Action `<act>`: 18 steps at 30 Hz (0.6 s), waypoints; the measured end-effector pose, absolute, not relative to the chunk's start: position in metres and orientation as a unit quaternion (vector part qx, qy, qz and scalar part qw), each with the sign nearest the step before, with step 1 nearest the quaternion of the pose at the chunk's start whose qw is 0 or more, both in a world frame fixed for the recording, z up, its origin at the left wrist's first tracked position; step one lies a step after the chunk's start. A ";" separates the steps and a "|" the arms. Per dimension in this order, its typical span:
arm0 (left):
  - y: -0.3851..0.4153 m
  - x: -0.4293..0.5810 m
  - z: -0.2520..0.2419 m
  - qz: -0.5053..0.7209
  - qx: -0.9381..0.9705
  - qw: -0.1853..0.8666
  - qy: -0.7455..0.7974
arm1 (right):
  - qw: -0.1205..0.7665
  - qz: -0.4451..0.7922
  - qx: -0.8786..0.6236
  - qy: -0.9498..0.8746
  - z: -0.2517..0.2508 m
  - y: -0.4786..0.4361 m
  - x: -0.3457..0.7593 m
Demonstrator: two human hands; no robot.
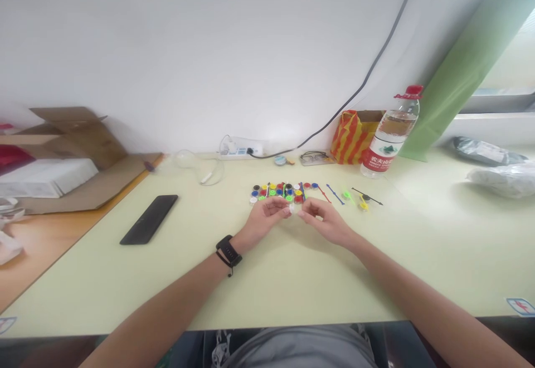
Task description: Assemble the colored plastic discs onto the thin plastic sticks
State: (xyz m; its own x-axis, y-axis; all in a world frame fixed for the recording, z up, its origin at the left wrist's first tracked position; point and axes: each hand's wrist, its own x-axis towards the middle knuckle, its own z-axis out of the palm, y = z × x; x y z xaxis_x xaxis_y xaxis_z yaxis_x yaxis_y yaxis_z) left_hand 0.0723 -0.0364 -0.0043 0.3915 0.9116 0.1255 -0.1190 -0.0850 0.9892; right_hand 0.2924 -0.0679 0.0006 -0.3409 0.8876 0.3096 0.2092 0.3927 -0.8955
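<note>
My left hand [270,214], with a black watch on its wrist, pinches a small white round piece [292,209] between thumb and fingertips. Close beside it, my right hand [324,217] has thumb and forefinger pressed together; whatever they may hold is too small to make out. Just beyond both hands lie rows of small coloured discs [273,193] in black, white, red, yellow, green and blue, partly hidden by my fingers. A red stick [324,194] and a blue stick [335,194] lie to their right. Farther right are a yellow piece [363,205] and a thin black stick [371,198].
A black phone [149,219] lies left. Along the wall stand a power strip [241,150], a striped bag [351,138] and a large water bottle [389,136]. Glasses [314,157] rest near the bag. An open cardboard box [79,134] is far left, plastic packages [505,178] far right.
</note>
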 end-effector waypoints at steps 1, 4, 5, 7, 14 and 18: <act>-0.037 0.072 -0.003 0.436 0.593 0.589 0.333 | 0.442 0.395 -0.384 -0.708 0.000 -0.068 0.292; -0.038 0.073 -0.002 0.433 0.596 0.591 0.330 | 0.447 0.394 -0.382 -0.706 0.001 -0.069 0.291; -0.039 0.073 -0.001 0.434 0.596 0.590 0.329 | 0.438 0.391 -0.385 -0.711 0.002 -0.070 0.291; -0.039 0.073 -0.002 0.433 0.596 0.591 0.328 | 0.423 0.387 -0.391 -0.720 0.003 -0.071 0.290; -0.037 0.072 -0.004 0.433 0.594 0.594 0.327 | 0.417 0.358 -0.389 -0.740 0.000 -0.071 0.291; -0.037 0.072 -0.004 0.428 0.585 0.604 0.331 | 0.419 0.270 -0.401 -0.769 -0.004 -0.070 0.295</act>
State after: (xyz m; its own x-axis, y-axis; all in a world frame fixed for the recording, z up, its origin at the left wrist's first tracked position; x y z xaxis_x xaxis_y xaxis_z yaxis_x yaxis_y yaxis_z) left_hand 0.0717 -0.0373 -0.0040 0.4150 0.9042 0.1006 -0.1294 -0.0508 0.9903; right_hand 0.2953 -0.0697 -0.0042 -0.3279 0.8426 0.4272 0.3896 0.5326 -0.7514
